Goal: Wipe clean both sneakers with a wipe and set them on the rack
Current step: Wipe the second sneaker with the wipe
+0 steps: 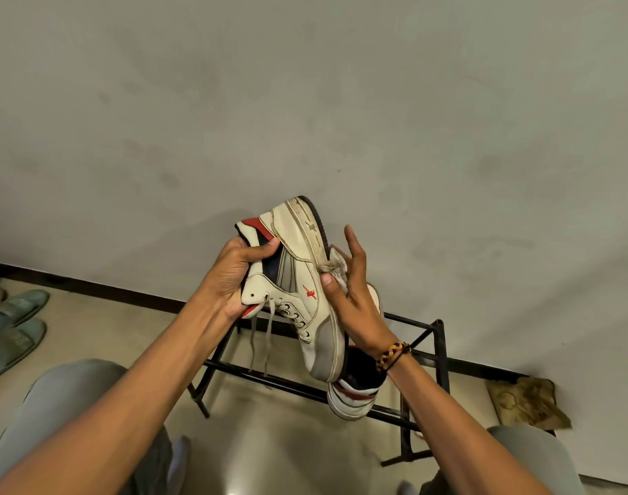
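**One sneaker under the wipe, its mate on the rack**

The cream leather sneaker with grey panels and red trim (305, 280) is held up in the air above the rack, tilted on its side with the toe pointing down and the dark-edged sole turned to the right. The left hand (234, 276) grips it at the collar, fingers curled into the opening and thumb over the ankle padding; its grey laces hang loose below. The right hand (351, 294) pinches a crumpled, soiled white wipe (335, 267) between thumb and bent fingers and presses it against the yellowed sidewall of the sole, with the forefinger standing straight up.

Just below, the second sneaker, white with red and green stripes at the heel (351, 398), rests on the black metal-frame shoe rack (426, 351), partly hidden by the held shoe and the right wrist.

By the look of things the task is roughly half done: that shoe appears already placed, though whether it is clean cannot be told. What remains is finishing this wipe and setting the held sneaker beside it.

Green slippers (16, 323) lie on the floor to the left.
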